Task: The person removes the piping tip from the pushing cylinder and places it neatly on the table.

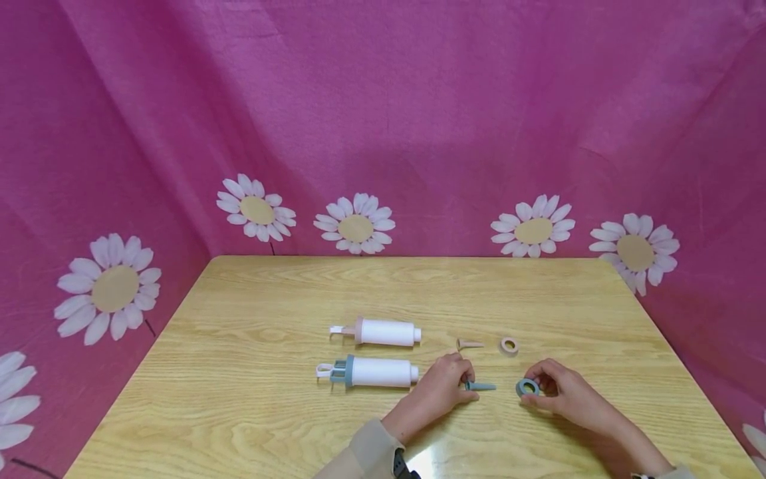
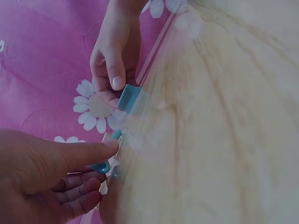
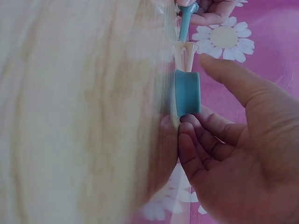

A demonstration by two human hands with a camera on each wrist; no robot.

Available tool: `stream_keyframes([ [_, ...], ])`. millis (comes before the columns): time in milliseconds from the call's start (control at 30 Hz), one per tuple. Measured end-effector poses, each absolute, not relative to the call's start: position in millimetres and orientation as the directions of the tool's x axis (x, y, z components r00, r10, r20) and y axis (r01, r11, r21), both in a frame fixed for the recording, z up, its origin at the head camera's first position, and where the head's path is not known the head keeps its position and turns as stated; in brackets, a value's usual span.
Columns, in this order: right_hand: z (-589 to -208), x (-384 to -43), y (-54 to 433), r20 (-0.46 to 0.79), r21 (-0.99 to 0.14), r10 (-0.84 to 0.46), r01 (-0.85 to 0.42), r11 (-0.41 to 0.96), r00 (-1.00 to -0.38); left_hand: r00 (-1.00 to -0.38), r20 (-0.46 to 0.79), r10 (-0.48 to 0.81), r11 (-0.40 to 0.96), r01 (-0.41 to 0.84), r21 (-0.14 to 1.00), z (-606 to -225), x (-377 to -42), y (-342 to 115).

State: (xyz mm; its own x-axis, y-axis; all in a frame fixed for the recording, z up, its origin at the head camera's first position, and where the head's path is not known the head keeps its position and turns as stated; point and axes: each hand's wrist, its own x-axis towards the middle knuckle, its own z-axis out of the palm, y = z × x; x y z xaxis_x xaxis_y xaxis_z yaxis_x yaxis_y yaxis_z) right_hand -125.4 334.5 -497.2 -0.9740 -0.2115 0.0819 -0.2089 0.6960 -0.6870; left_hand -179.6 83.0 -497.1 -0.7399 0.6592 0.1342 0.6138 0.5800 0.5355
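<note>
My left hand (image 1: pixel 441 384) pinches the flared end of a small teal funnel-shaped nozzle (image 1: pixel 482 386) between thumb and fingers, low over the wooden table. In the right wrist view, the nozzle's (image 3: pixel 184 24) narrow stem points toward a teal ring (image 3: pixel 188 93). Around that ring (image 1: pixel 527 388), my right hand (image 1: pixel 568 394) is spread, its lower fingertips right at the edge. The straight thumb (image 3: pixel 231 77) stands off the ring in the right wrist view. Farther back lie a beige nozzle (image 1: pixel 470 344) and a beige ring (image 1: pixel 509 346).
Two syringe-like presses with white barrels lie left of the hands: one with a pink collar (image 1: pixel 387 332), the other with a teal collar (image 1: pixel 380 372). Pink cloth (image 1: pixel 383 100) with daisies hangs behind and beside the wooden table (image 1: pixel 239 426).
</note>
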Motion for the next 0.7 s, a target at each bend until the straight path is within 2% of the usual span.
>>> stream_keyframes([
  [233,-491.3,-121.5,336.8,0.086,-0.708,-0.183,-0.189,0.680,-0.979,-0.734,0.152,0.663,0.577,0.629,0.521,-498.9,-179.8,84.1],
  [400,-483.5,-122.1,337.5,0.152,-0.703,-0.140,-0.207,0.681,-0.978,-0.730,0.179,0.660,0.573,0.642,0.509,-500.7,-180.1,82.1],
  [567,-476.2,-122.2,335.1,0.261,-0.657,-0.101,-0.253,0.710,-0.960,-0.718,0.284,0.636,0.535,0.675,0.509,-498.4,-176.5,78.9],
  [700,-470.0,-125.5,326.3,0.326,-0.610,-0.087,-0.279,0.742,-0.941,-0.710,0.416,0.568,0.511,0.701,0.498,-491.9,-175.3,74.6],
])
